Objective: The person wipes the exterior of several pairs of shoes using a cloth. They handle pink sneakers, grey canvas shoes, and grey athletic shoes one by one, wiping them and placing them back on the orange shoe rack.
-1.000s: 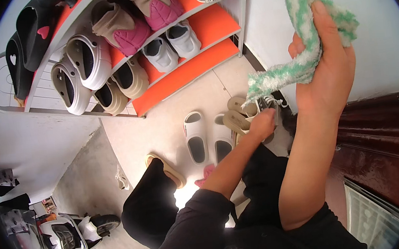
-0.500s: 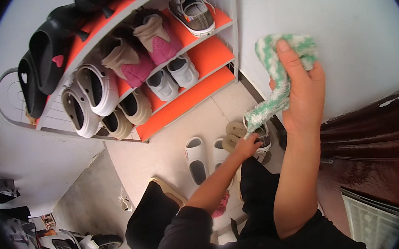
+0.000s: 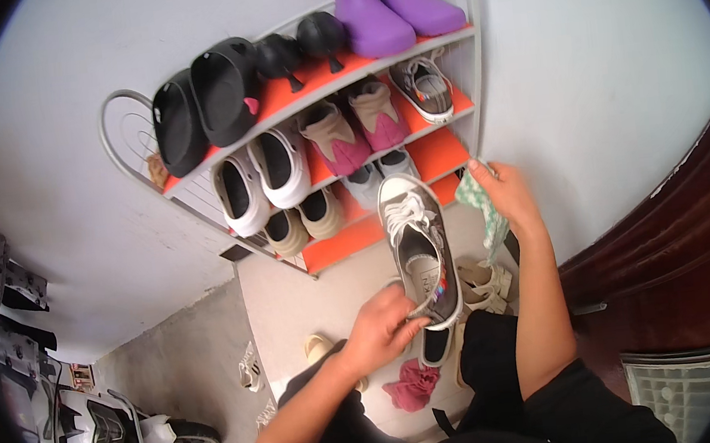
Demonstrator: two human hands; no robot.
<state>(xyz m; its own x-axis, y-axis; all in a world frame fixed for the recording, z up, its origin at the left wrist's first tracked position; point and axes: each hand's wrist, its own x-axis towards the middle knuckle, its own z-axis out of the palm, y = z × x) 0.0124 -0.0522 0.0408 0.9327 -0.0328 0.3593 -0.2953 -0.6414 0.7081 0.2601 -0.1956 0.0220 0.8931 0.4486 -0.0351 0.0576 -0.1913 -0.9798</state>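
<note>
A dark grey lace-up sneaker [image 3: 411, 215] with white laces, a white toe cap and a colourful patch hangs in front of the shoe rack, toe pointing away from me. My left hand [image 3: 379, 330] is closed on its heel end, thumb on the near edge. To the right, my right hand [image 3: 511, 195] grips a fluffy green-and-white cloth [image 3: 481, 201], which droops below the fingers and stays apart from the sneaker. A similar grey sneaker [image 3: 428, 91] sits at the right of the rack's middle shelf.
The orange-shelved rack [image 3: 443, 153] carries purple boots [image 3: 375, 20], black clogs [image 3: 224, 88], white clogs [image 3: 280, 164] and other pairs. Beige sandals [image 3: 487, 281] and a crumpled pink cloth [image 3: 411, 386] lie on the floor. A motorbike [image 3: 122, 432] stands lower left; a dark red door [image 3: 654, 268] is at right.
My left hand has come up from the floor holding the sneaker. The right hand with the cloth has lowered, and the two hands are farther apart. The view has shifted, showing more of the rack.
</note>
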